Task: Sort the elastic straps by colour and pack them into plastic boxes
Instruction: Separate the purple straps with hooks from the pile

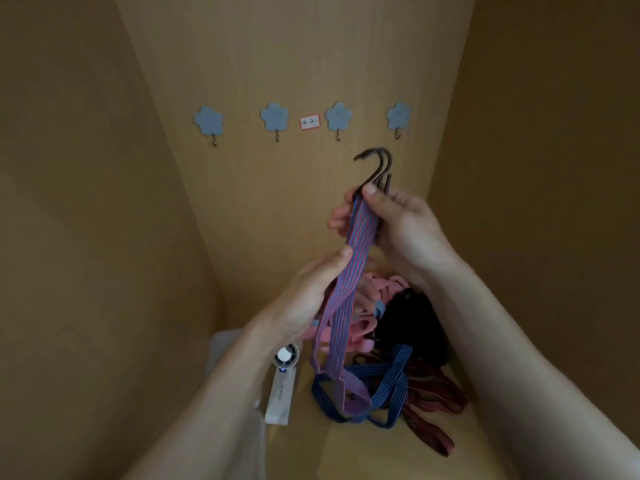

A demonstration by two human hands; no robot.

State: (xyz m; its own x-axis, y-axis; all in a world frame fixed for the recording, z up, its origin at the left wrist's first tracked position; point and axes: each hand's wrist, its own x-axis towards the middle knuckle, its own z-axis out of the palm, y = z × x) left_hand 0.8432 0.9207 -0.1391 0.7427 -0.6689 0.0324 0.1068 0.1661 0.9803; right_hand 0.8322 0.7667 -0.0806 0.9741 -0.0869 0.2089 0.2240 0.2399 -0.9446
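Against a wooden back panel [277,202], at frame centre, the right hand [398,230] is pinching a blue-red striped strap [360,226] below its upward-pointing hooks [377,164]; the left hand [311,292] is gripping it lower, its length hanging near-vertical.

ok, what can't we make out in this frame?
Head view only.
Wall label: writing too small.
Plastic box: mostly behind the left forearm; contents unseen.
Strap pile: tangled, partly behind the held strap; count unclear.
Metal hooks: overlapping, bases hidden by the right hand; number unclear.
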